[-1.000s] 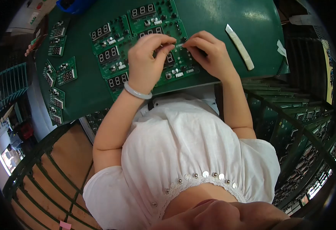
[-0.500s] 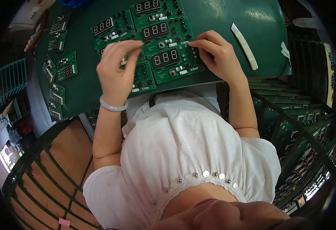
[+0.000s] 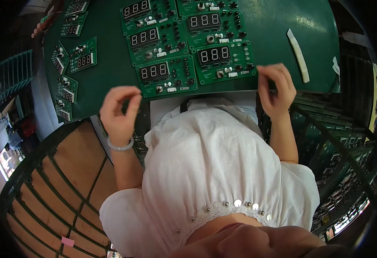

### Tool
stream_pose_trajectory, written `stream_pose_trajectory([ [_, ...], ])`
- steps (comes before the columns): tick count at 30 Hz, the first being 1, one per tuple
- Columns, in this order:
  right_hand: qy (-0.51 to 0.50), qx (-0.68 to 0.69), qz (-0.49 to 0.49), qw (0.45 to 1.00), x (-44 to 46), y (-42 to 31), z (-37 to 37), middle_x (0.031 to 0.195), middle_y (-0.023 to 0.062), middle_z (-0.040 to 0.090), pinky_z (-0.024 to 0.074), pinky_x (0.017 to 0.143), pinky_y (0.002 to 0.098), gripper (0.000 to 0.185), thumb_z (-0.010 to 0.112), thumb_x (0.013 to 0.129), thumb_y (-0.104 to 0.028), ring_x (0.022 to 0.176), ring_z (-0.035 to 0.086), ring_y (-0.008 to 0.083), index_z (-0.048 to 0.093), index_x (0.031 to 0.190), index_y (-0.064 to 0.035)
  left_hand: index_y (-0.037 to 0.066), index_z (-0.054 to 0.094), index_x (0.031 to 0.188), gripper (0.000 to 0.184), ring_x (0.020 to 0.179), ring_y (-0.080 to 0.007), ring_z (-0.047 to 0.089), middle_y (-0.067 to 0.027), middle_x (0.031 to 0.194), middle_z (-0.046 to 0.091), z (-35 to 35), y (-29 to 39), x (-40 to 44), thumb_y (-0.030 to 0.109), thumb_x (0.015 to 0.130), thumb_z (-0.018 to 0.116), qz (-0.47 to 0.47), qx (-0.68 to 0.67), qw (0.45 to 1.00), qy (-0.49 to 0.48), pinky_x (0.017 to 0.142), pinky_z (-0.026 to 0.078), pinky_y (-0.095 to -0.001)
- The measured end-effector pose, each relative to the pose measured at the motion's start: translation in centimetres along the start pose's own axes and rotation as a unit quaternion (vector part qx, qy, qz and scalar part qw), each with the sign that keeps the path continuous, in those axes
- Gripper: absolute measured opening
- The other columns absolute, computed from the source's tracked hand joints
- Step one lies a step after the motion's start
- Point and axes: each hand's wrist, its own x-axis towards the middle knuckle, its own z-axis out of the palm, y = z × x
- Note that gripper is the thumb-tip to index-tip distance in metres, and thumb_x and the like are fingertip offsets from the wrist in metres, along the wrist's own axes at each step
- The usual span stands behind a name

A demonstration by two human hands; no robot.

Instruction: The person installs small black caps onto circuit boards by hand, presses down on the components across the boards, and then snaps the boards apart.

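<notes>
My left hand [image 3: 120,111] is over the near edge of the green table, just left of the lower-left circuit board [image 3: 166,75]. Its fingers are loosely curled, with a gap to the thumb and nothing visible between them. A pale bangle [image 3: 120,145] circles that wrist. My right hand [image 3: 277,88] hovers by the right corner of the lower-right circuit board [image 3: 226,63], fingers bent and thumb apart, holding nothing I can see. Whether its fingertips touch the board is unclear. Several such green boards with three-digit displays lie in two columns, face up.
Smaller circuit boards [image 3: 84,56] lie scattered along the left of the green table [image 3: 278,43]. A cutter with a wrapped handle [image 3: 299,60] rests at the right. Metal racks [image 3: 347,150] holding more boards stand right of my body; a barred frame [image 3: 63,185] is at left.
Both hands have drawn back from over the boards towards the near table edge and moved farther apart. The left-column boards are now uncovered. The whole view has shifted as my head moved.
</notes>
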Motion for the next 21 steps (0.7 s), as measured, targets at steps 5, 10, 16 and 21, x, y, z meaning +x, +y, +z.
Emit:
stream_pose_trajectory([
  [5,-0.074,0.09,-0.007,0.993,-5.5,-1.8,0.3,0.072,0.0109,0.061,0.0437,0.053,0.0305,0.029,0.061,0.065,0.015,0.058,0.056,0.024,0.065,0.092,0.0038,-0.002,0.071,0.086,0.01,0.079,-0.0191,0.067,-0.0105,0.086,0.07,0.9,-0.2,-3.6,-0.005,0.077,0.073,-0.087,-0.008,0.983,-0.159,0.073,0.053,-0.0277],
  [10,-0.29,0.065,0.236,0.925,-11.7,-1.9,1.2,0.11,0.0152,0.064,0.0474,0.087,0.0401,0.026,0.068,0.083,-0.012,0.101,0.058,0.0349,0.066,0.108,-0.0033,0.0,0.07,0.104,0.02,0.094,-0.0266,0.068,-0.0136,0.104,0.07,2.7,-5.4,-7.8,0.005,0.086,0.068,-0.168,0.052,0.964,-0.198,0.086,0.053,-0.0332],
  [16,-0.348,0.047,0.295,0.889,-17.2,-2.8,1.3,0.132,0.0165,0.056,0.0371,0.106,0.0441,0.039,0.064,0.09,-0.027,0.125,0.046,0.0351,0.064,0.123,-0.007,0.006,0.058,0.133,0.045,0.117,-0.0307,0.057,-0.0155,0.132,0.06,5.6,-8.0,-10.9,0.022,0.091,0.066,-0.145,0.021,0.927,-0.344,0.104,0.042,-0.039],
  [21,-0.37,0.098,0.319,0.867,-19.3,-4.1,0.0,0.133,0.0147,0.057,0.0348,0.109,0.0442,0.039,0.063,0.09,-0.025,0.13,0.044,0.0354,0.062,0.124,-0.0053,0.009,0.051,0.141,0.056,0.118,-0.0334,0.055,-0.0145,0.134,0.059,7.6,-9.3,-11.3,0.028,0.091,0.067,-0.086,0.026,0.895,-0.437,0.106,0.039,-0.0399],
])
